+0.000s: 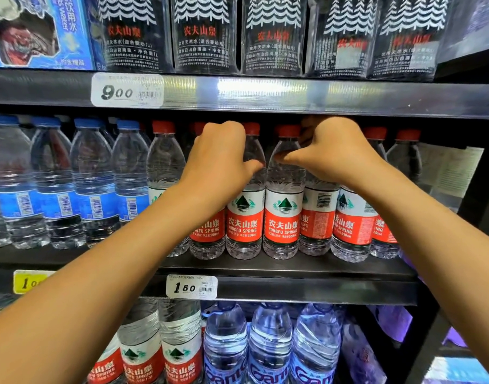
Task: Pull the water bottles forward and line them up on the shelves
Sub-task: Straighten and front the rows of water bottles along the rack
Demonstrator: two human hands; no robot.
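Both hands reach into the middle shelf [279, 266], among the red-capped Nongfu Spring bottles [283, 195] standing in a row along its front. The left hand [219, 156] curls over the neck of a bottle whose cap is hidden behind the knuckles, its thumb lying against the next bottle [246, 206] to the right. The right hand [331, 151] curls over the top of another hidden-cap bottle [318, 214], fingers tucked behind it and thumb pointing left onto the shoulder of its neighbour. Blue-capped bottles [91, 178] fill the left part of the same shelf. Price tags reading 9.00 [127, 90] and 1.80 [192, 286] sit on the shelf edges. Tall dark-labelled bottles [201, 34] stand above; larger bottles [268, 345] below.
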